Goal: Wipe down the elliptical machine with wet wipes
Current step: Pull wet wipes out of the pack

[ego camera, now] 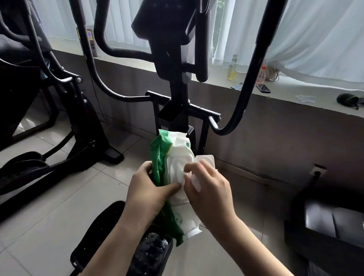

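Wipes pack, green and white, is held upright near centre, in front of the elliptical post. Left hand is wrapped round the pack's left side, thumb across the front: grip holding the pack. Lid is flipped open to the right. Right hand is set at the opening, fingers curled; whether a wipe is pinched cannot be told. Pedal is seen below.

Pale tiled floor and grey window ledge

The elliptical machine stands on the tiles at 12 o'clock, a second black machine at 9 o'clock, and a dark padded seat at 4 o'clock. At 2 o'clock the ledge carries a yellowish bottle (upright), a phone, a paper scrap and a dark pouch.
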